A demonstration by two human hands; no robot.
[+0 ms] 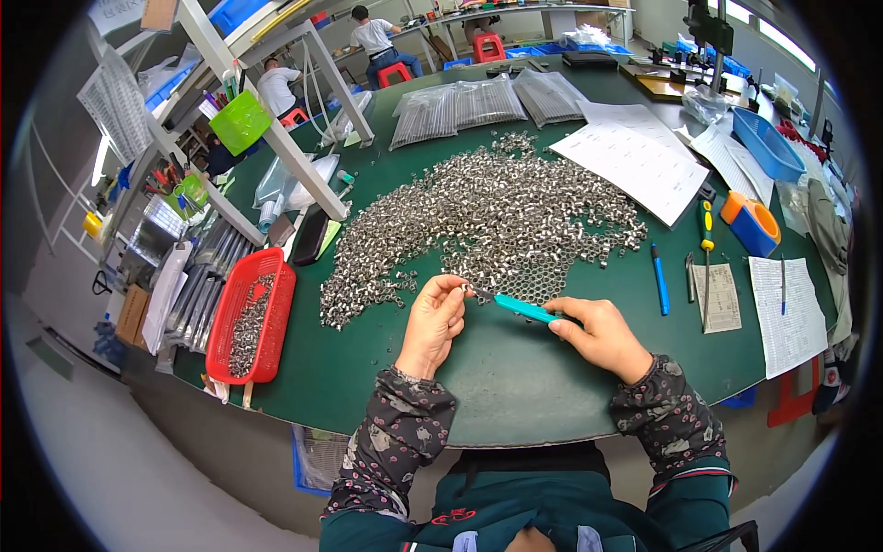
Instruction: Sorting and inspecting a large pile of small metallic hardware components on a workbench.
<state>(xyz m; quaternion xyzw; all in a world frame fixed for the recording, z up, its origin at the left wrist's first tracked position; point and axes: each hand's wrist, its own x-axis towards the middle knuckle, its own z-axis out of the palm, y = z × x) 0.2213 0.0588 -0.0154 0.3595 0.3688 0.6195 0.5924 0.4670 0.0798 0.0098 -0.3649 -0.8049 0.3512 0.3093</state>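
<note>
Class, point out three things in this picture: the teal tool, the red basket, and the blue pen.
Teal tool [524, 308], head view, middle of its handle.
Red basket [276, 317], head view, its right rim.
Blue pen [659, 281], head view, mid-barrel.

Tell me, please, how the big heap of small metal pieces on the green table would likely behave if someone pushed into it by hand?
The heap of small metal pieces would probably spread rather than slide as one, since the pieces lie loose and scattered at its edges. Being short and rounded, some may roll. The shiny metal looks slippery, so single pieces could be fiddly to pinch; the right hand holds a teal tool.
</note>
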